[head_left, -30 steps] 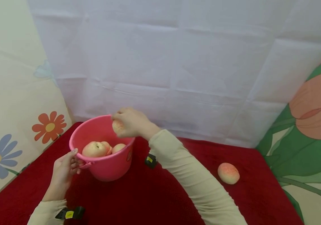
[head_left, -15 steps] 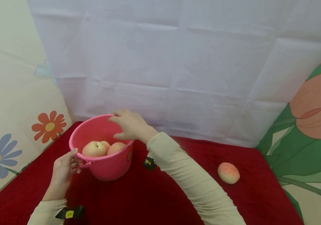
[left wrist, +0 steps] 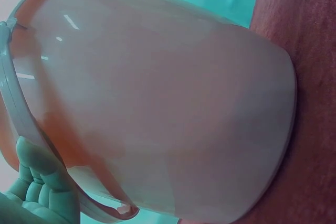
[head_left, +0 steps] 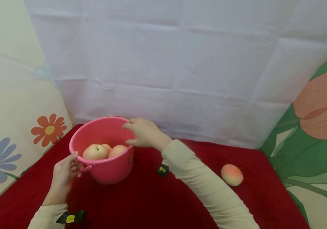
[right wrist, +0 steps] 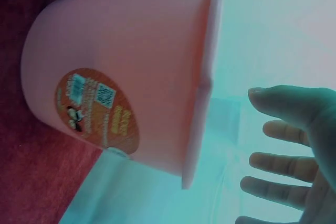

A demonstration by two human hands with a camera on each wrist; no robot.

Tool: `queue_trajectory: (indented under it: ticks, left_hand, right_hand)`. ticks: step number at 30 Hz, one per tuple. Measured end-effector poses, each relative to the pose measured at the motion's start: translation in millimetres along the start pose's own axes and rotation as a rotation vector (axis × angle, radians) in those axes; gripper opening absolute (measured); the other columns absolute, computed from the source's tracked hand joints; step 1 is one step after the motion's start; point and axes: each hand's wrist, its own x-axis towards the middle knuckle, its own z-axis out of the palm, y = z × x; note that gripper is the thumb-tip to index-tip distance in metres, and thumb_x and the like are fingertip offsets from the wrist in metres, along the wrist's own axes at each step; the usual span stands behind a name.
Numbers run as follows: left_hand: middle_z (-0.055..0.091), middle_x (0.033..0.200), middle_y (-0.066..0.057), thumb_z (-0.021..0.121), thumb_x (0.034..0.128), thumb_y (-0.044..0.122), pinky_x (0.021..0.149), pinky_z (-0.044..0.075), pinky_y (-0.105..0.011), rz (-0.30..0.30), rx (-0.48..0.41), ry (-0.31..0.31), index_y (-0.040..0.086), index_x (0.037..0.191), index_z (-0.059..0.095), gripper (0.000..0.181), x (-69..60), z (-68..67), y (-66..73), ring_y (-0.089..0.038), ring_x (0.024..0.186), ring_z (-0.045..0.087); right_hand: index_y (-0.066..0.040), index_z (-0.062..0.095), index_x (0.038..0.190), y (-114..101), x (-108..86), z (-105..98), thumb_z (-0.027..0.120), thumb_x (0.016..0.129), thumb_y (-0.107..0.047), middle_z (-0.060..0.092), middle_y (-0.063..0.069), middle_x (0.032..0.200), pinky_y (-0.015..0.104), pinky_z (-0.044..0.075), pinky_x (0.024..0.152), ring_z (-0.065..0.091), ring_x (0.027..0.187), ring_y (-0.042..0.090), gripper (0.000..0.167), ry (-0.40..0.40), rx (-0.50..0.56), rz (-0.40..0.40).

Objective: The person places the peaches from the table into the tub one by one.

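Observation:
A pink bucket (head_left: 113,170) stands upright at the left of the red cloth, with peaches (head_left: 95,152) showing inside it. My left hand (head_left: 64,173) grips the bucket's handle at the near left rim. In the left wrist view, the thumb of that left hand (left wrist: 44,184) lies over the handle (left wrist: 23,111) and the other fingers are curled under it. Beside the bucket's right rim is my right hand (head_left: 146,133), fingers spread and holding nothing. The right wrist view shows this right hand (right wrist: 310,145) apart from the rim. The bucket's bottom inside is hidden.
One more peach (head_left: 232,175) lies on the red cloth (head_left: 152,197) to the right, beyond my right forearm. A white sheet (head_left: 166,63) hangs behind. Flower-patterned cloths (head_left: 1,95) close off both sides.
My right hand has let a peach go into the bucket, opened its fingers and drawn back to the right past the rim. The left hand keeps its hold.

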Motion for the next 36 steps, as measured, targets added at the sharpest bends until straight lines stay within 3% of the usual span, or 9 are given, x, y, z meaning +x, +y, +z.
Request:
queue_trajectory:
  ticks: [8, 16, 21, 29, 36]
  left_hand:
    - [0.061, 0.057, 0.005, 0.054, 0.0914, 0.031, 0.042, 0.043, -0.021, 0.027, -0.006, -0.009, 0.019, 0.062, 0.065, 0.033, -1.0, 0.0, -1.2, -0.006, 0.051, 0.056]
    - [0.061, 0.057, 0.006, 0.053, 0.0915, 0.031, 0.042, 0.042, -0.02, 0.028, -0.005, -0.005, 0.02, 0.063, 0.065, 0.033, -2.0, -1.0, 0.0, -0.006, 0.051, 0.057]
    - [0.061, 0.057, 0.006, 0.054, 0.0913, 0.031, 0.042, 0.042, -0.02, 0.027, -0.005, -0.006, 0.019, 0.063, 0.065, 0.033, -1.4, -1.9, -0.2, -0.006, 0.051, 0.056]
    - [0.061, 0.057, 0.006, 0.053, 0.0912, 0.033, 0.043, 0.043, -0.02, 0.02, 0.007, -0.003, 0.02, 0.063, 0.065, 0.033, -1.0, -2.8, -0.4, -0.006, 0.051, 0.056]
    - [0.061, 0.057, 0.006, 0.054, 0.0908, 0.033, 0.043, 0.042, -0.021, 0.018, 0.003, 0.002, 0.02, 0.063, 0.065, 0.033, -0.4, -2.5, 0.3, -0.006, 0.051, 0.056]
  right_hand:
    - [-0.018, 0.054, 0.126, 9, -19.1, 13, 0.063, 0.084, -0.036, 0.054, 0.001, 0.122, 0.03, 0.044, 0.087, 0.049, 0.109, 0.015, 0.047, 0.057, 0.068, 0.045]
    - [-0.01, 0.059, 0.118, 17, -30.0, 36, 0.062, 0.085, -0.027, 0.059, 0.004, 0.113, 0.032, 0.046, 0.083, 0.055, 0.104, 0.017, 0.037, 0.33, 0.07, -0.041]
    - [-0.008, 0.062, 0.111, 22, -35.5, 49, 0.064, 0.084, -0.024, 0.06, 0.005, 0.11, 0.033, 0.047, 0.083, 0.056, 0.101, 0.018, 0.031, 0.414, 0.108, -0.023]
    - [-0.007, 0.062, 0.106, 29, -49.0, 71, 0.065, 0.083, -0.022, 0.06, 0.008, 0.106, 0.035, 0.048, 0.08, 0.057, 0.097, 0.022, 0.028, 0.468, 0.126, 0.023]
    - [-0.005, 0.061, 0.108, 37, -59.9, 92, 0.064, 0.083, -0.023, 0.059, 0.009, 0.108, 0.035, 0.047, 0.082, 0.056, 0.101, 0.023, 0.031, 0.435, 0.154, 0.058]
